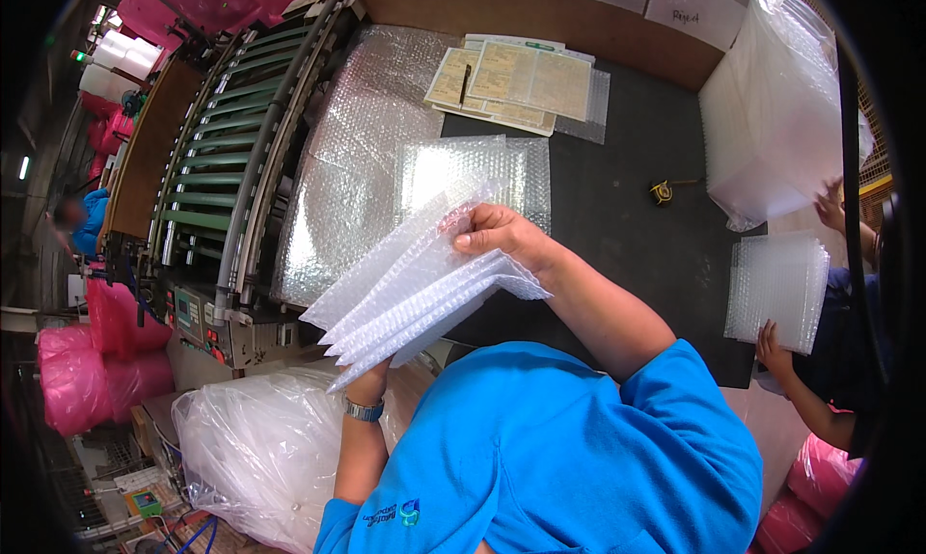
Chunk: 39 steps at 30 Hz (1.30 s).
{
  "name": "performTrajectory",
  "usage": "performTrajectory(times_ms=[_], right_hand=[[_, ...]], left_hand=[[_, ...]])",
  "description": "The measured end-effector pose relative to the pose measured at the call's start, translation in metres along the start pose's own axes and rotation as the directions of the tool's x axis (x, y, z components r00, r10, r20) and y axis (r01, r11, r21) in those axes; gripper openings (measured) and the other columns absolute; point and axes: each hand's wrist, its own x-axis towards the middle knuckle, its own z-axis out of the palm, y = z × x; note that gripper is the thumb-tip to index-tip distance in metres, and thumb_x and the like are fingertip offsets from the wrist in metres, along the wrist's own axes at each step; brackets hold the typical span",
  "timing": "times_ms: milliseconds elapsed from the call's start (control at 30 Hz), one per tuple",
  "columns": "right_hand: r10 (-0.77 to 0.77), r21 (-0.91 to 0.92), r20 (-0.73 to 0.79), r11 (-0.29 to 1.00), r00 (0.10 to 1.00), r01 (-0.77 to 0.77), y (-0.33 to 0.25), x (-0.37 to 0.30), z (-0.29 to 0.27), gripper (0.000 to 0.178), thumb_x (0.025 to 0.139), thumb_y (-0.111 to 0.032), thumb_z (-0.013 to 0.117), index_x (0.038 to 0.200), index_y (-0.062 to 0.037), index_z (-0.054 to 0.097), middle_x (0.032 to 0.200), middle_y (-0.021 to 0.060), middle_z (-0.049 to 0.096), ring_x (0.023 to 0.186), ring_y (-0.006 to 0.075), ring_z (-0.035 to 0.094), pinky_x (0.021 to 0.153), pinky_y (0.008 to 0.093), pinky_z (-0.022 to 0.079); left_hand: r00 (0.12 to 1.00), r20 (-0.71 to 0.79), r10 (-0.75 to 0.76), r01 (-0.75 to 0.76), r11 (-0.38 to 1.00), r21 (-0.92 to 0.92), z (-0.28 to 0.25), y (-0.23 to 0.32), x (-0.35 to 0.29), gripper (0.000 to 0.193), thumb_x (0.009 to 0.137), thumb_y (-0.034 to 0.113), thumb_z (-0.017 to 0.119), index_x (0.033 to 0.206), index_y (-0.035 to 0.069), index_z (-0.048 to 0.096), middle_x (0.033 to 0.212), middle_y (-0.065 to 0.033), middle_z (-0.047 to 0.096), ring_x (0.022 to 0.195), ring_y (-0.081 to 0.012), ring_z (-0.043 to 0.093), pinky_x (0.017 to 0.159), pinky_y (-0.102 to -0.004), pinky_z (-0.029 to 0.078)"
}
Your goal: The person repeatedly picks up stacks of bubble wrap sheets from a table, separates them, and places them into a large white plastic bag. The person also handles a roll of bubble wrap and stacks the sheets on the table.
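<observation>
A fanned stack of clear bubble wrap sheets (pixel 415 303) is held up in front of my chest. Underneath, my left hand (pixel 371 380) grips the stack's lower end; most of its fingers are hidden by the sheets, and a metal watch is on that wrist. At the upper edge, my right hand (pixel 497 238) has its thumb and fingers closed on the sheets, which spread apart in layers. Just beyond, more bubble wrap pieces (pixel 526 159) lie on the dark table (pixel 637 236), partly over a large bubble wrap sheet (pixel 357 120).
Paper forms (pixel 540 77) with a pen lie at the back, a tape measure (pixel 662 191) to their right. A roller conveyor (pixel 227 139) stands left. At right, another person's hand (pixel 772 350) touches a bubble wrap stack (pixel 779 289) below a tall plastic-wrapped pile (pixel 772 110). A plastic-covered bundle (pixel 260 448) sits lower left.
</observation>
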Motion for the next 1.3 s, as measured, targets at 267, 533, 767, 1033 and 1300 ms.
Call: performTrajectory(times_ms=[267, 533, 767, 1033, 1300], right_hand=[[-0.110, -0.081, -0.001, 0.991, 0.994, 0.110, 0.000, 0.001, 0.003, 0.026, 0.075, -0.009, 0.058, 0.101, -0.0042, 0.056, 0.086, 0.0063, 0.058, 0.076, 0.0141, 0.054, 0.072, 0.0257, 0.044], [-0.625, -0.051, -0.275, 0.768, 0.730, 0.638, -0.038, -0.031, -0.044, 0.015, 0.080, -0.007, 0.054, 0.095, -0.0058, 0.056, 0.081, 0.0029, 0.057, 0.070, 0.0121, 0.054, 0.064, 0.0266, 0.046], [-0.910, -0.286, -0.345, 0.333, 0.228, 0.898, -0.093, -0.153, -0.063, 0.016, 0.084, -0.009, 0.048, 0.100, -0.0066, 0.048, 0.084, 0.0077, 0.058, 0.072, 0.0175, 0.058, 0.061, 0.0332, 0.050], [-0.968, -0.563, -0.249, 0.122, -0.027, 0.817, -0.083, -0.245, -0.054, 0.017, 0.083, -0.011, 0.051, 0.099, -0.0079, 0.047, 0.085, 0.0074, 0.057, 0.072, 0.0188, 0.057, 0.064, 0.0363, 0.049], [-0.880, -0.766, -0.279, -0.038, -0.385, 0.641, -0.067, -0.302, -0.029, 0.014, 0.082, -0.011, 0.054, 0.094, -0.0092, 0.049, 0.089, 0.0045, 0.055, 0.079, 0.0168, 0.053, 0.069, 0.0349, 0.046]], left_hand=[[0.998, -0.035, 0.049, -0.051, 0.997, -0.050, 0.004, -0.003, 0.002, 0.032, 0.068, 0.012, 0.067, 0.096, 0.000, 0.057, 0.095, -0.0110, 0.059, 0.086, -0.0207, 0.055, 0.077, -0.0322, 0.043], [0.995, 0.086, -0.058, 0.076, 0.970, -0.233, 0.032, 0.005, 0.014, 0.033, 0.072, 0.009, 0.065, 0.100, -0.002, 0.053, 0.095, -0.0095, 0.057, 0.086, -0.0171, 0.053, 0.076, -0.0298, 0.042], [0.937, 0.346, 0.049, 0.027, 0.977, -0.213, 0.073, 0.002, 0.044, 0.040, 0.076, 0.014, 0.061, 0.108, -0.003, 0.046, 0.102, -0.0120, 0.055, 0.091, -0.0190, 0.051, 0.080, -0.0317, 0.040], [0.677, 0.669, 0.306, -0.108, 0.941, -0.321, 0.171, 0.066, 0.078, 0.050, 0.084, 0.021, 0.050, 0.125, 0.001, 0.031, 0.116, -0.0125, 0.047, 0.108, -0.0193, 0.042, 0.091, -0.0309, 0.033], [0.529, 0.779, 0.337, 0.018, 0.913, -0.408, 0.260, 0.120, 0.097, 0.043, 0.086, 0.022, 0.048, 0.124, 0.007, 0.038, 0.119, -0.0095, 0.046, 0.110, -0.0157, 0.040, 0.092, -0.0305, 0.031]])
